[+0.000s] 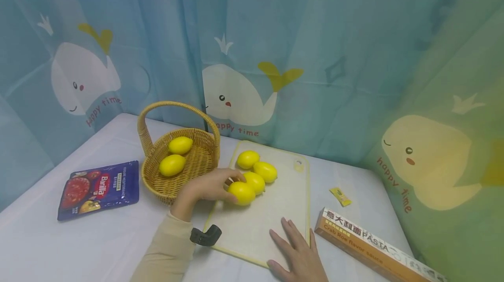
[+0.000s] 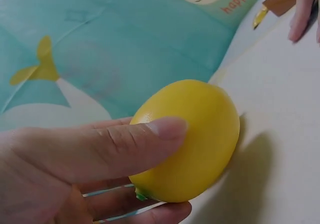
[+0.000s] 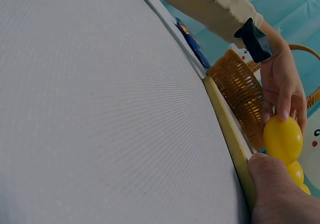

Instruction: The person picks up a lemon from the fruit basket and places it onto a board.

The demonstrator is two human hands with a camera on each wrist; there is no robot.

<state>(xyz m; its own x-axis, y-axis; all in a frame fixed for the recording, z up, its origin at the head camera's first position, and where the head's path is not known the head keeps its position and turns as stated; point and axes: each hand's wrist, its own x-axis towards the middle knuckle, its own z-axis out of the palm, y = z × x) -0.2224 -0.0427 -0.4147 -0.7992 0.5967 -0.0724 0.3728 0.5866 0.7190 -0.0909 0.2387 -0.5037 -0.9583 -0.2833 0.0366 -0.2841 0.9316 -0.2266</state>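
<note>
Head view: one lemon [image 1: 242,194], pinched between thumb and fingers of the left hand [image 1: 212,185], over the cutting board [image 1: 284,203], beside three further lemons [image 1: 265,172]. Board's near edge touched by the right hand [image 1: 298,255], fingers spread. Two more lemons [image 1: 172,165] contained in the wicker basket [image 1: 201,159].

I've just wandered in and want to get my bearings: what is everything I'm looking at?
Lemons: six, yellow; two in the basket, three on the board, one in the left hand
Wicker basket: one, tan, left of the board
Cutting board: one, white with yellow rim, table centre
Barilla pouch: one, blue, left of the basket
Pasta box: one, orange-brown and white, right of the board
Sachet: one, yellow, beyond the box
Tablecloth: one, white, underneath
Whale-print curtain: count unclear, mostly blue, behind
Wrist device: one, black, left wrist
Sleeve: one, beige, left arm
Hands: two; left gripping a lemon, right on the board
</note>
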